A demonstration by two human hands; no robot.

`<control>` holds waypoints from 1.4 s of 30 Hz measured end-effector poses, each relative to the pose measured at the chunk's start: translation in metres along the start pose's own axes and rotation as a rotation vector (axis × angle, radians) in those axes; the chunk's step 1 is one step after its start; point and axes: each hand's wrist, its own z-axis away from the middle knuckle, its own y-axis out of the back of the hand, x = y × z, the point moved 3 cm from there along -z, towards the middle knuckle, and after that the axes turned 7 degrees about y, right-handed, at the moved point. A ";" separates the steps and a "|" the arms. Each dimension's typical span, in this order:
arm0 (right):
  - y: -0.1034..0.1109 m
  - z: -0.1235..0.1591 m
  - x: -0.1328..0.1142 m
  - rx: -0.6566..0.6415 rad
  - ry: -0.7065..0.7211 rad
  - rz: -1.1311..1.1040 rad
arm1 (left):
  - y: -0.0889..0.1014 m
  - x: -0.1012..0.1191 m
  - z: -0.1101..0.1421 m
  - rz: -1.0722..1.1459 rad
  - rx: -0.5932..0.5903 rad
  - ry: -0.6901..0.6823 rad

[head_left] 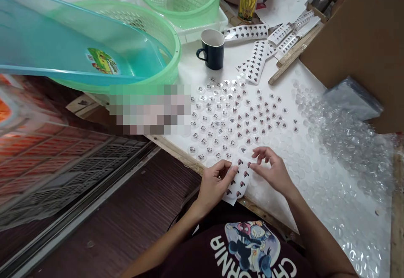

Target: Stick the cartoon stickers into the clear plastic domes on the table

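Note:
My left hand [217, 182] pinches a white sheet of stickers [241, 182] at the table's front edge, its thumb on top. Small dark and red printed figures run in rows along the sheet. On the sheet's right side is my right hand [272, 169], with its thumb tip at one small sticker and its fingers curved and apart from the thumb. I cannot tell whether that sticker is lifted off the sheet. Just beyond both hands, many small clear round discs [239, 117] lie spread on the white tabletop, most bearing a printed figure.
Plain clear discs [350, 143] are heaped at the right. A dark mug [213, 51], more sticker strips [256, 61] and wooden sticks [293, 53] lie farther back. Green baskets [176, 55], a blue tub [57, 42] and a cardboard box [360, 46] flank the work area.

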 end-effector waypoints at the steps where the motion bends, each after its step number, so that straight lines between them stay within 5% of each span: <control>1: -0.008 0.005 -0.002 -0.035 -0.015 -0.034 | 0.000 0.000 0.000 0.001 -0.006 -0.004; 11: -0.020 0.015 0.004 -0.081 -0.095 -0.092 | 0.000 0.004 -0.001 -0.007 -0.034 -0.023; 19: -0.018 0.022 -0.016 0.125 0.213 0.120 | -0.001 0.003 -0.002 0.020 -0.003 -0.001; 24: -0.016 0.015 -0.019 0.248 0.183 0.016 | -0.001 0.003 -0.003 0.018 0.002 -0.019; 29: -0.038 0.000 -0.017 0.087 0.075 -0.160 | 0.000 0.003 -0.002 -0.001 -0.018 -0.032; 33: -0.045 -0.003 -0.022 0.098 0.086 -0.280 | 0.000 0.004 -0.001 -0.014 -0.028 -0.022; 37: -0.017 -0.008 -0.021 0.252 0.120 -0.291 | -0.001 0.005 0.000 -0.053 -0.033 -0.027; 42: 0.065 -0.031 0.023 0.574 0.068 -0.079 | -0.001 0.005 0.000 -0.052 -0.036 -0.047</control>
